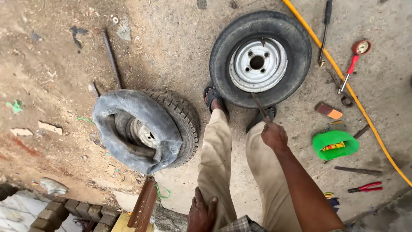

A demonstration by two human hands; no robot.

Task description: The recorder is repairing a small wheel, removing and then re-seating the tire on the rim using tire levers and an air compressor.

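Tyre lever [259, 105] is sticking into the gap between rubber and steel rim of the flat-lying wheel [260, 58] on the concrete floor [180, 47] — right hand [274, 135] is gripping its lower end, fingers wrapped tight around it. Left hand [201, 213] is resting on the left thigh, fingers curled loosely over the trouser cloth. Both sandalled feet are pressing against the near edge of that wheel. A second tyre [178, 118] with a black inner tube [139, 129] bulging out is lying to the left. Yellow hose [343, 79], green cap [334, 144], red pliers [365, 187] and a red-handled gauge [354, 62] are lying to the right.
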